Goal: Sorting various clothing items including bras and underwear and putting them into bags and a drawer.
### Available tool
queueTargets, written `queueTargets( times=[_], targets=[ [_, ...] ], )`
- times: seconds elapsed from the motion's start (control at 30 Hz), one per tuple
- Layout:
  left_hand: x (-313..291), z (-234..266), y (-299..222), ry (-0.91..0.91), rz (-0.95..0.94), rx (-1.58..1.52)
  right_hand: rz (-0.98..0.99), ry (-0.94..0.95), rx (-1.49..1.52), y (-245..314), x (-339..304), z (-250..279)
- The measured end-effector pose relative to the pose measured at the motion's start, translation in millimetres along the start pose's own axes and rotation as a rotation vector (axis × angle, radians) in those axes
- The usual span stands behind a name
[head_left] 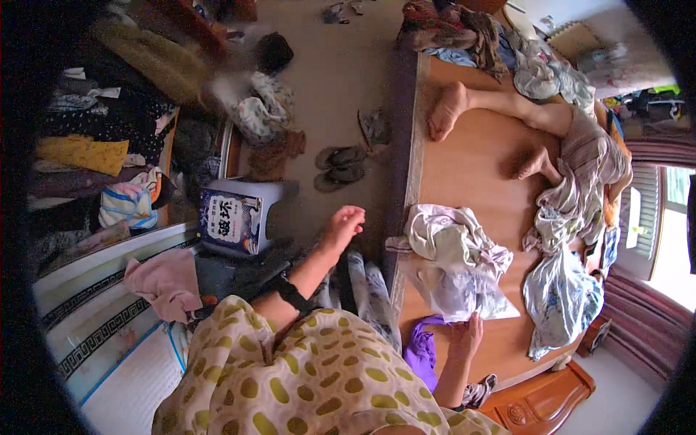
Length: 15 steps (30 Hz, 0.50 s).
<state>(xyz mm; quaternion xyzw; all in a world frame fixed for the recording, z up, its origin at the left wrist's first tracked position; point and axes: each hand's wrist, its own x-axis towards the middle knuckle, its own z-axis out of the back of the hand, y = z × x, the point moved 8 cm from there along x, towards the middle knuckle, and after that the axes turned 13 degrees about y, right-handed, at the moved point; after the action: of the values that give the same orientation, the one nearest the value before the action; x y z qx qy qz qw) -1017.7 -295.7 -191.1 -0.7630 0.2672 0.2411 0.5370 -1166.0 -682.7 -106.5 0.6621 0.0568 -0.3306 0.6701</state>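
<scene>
My left hand [344,230] hovers over the floor beside the bed, its fingers curled in with nothing visible in them. A dark band [293,293] circles that wrist. My right hand [466,335] is at the near part of the bed, thumb and fingers pinching the near edge of a clear plastic bag [464,293]. Something pale inside the bag shows through. Just beyond it, touching it, lies a crumpled whitish garment [446,233]. A purple cloth [422,349] lies left of my right hand, partly hidden by my patterned clothing.
Another person's bare legs [507,106] rest on the bed [464,174]. A bluish floral garment [562,297] lies at its right. Slippers [341,168] and a white stool [270,199] with a dark printed package [232,217] stand on the floor. Clothes fill shelves [174,156] at left.
</scene>
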Motion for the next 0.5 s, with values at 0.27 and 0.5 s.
queueTargets(
  times=[0.27,0.5],
  targets=[
    [13.2,88.6,-32.1,-0.268,0.005,-0.115,-0.082,0.129,0.287,69.4,87.6,-108.5],
    [29.7,117.5,-39.4,-0.460,0.089,-0.211,-0.186,0.313,0.199,86.1,165.2,-148.3]
  ],
)
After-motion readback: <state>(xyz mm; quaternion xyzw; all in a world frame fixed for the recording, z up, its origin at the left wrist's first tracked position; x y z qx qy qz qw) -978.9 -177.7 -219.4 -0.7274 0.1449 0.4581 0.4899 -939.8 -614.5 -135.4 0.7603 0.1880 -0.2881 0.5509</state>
